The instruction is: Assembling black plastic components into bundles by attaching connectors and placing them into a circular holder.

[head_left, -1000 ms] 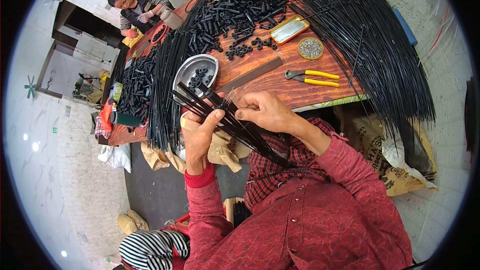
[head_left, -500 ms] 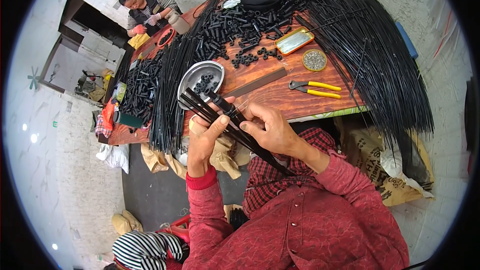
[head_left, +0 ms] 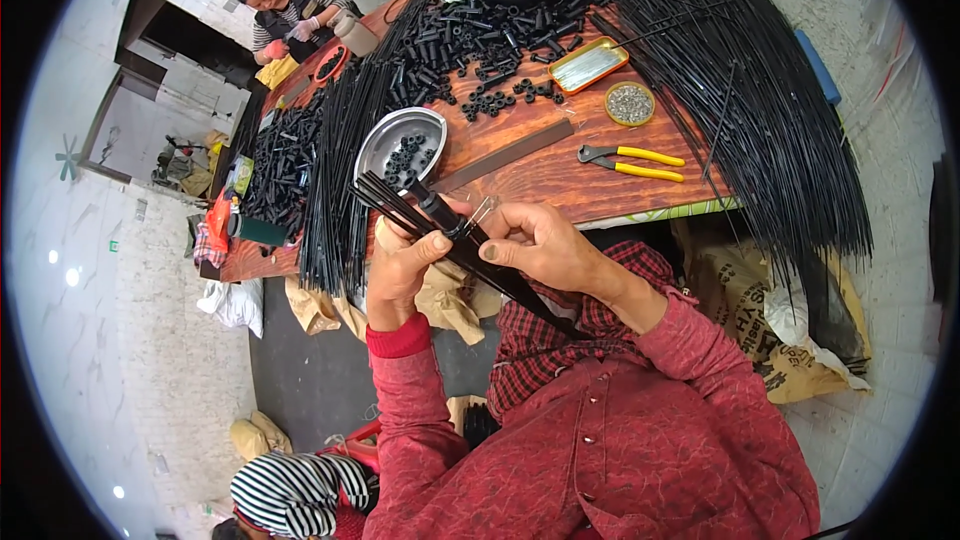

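My left hand grips a bundle of thin black rods from below, just in front of the wooden table's near edge. My right hand closes around the same bundle a little further back, where the rods run toward my lap. A black tubular piece sits on the bundle between my hands, with a thin bent wire sticking up beside my right thumb. A metal bowl of small black parts lies on the table just beyond the rod tips.
Yellow-handled pliers, a round tin of small metal pieces and a flat orange-rimmed tray lie on the wooden table. Long black rods drape over its right edge. Another person works at the far end.
Both hands with the rod bundle have shifted slightly right and nearer to me. The bent wire now shows by my right thumb.
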The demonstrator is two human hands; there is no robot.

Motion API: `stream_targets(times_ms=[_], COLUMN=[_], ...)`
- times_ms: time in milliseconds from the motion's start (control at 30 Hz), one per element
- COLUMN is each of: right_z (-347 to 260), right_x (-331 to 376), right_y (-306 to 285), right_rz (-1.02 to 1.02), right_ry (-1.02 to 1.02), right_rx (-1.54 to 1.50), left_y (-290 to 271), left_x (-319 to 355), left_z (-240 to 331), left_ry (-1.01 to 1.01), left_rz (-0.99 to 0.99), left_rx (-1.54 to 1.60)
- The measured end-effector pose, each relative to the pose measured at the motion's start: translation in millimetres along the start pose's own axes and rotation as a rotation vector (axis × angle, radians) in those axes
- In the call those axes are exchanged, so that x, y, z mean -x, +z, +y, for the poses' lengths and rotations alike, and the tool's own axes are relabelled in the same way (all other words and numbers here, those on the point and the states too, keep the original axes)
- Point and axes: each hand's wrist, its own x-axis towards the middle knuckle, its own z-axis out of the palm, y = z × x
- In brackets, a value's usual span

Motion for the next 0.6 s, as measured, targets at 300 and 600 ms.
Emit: stream_targets(times_ms=[300,600], right_z=[13,11], right_x=[-6,-8], right_y=[5,19], right_rz=[0.134,0.43], right_ry=[-0.084,-0.297], right_rx=[0.112,0.471], left_y=[-3,21], left_x=[-21,-10], left_z=[-26,-1], left_ry=[-0.029,0.007], left_rz=[0.009,0.178], left_rx=[0.273,0.044])
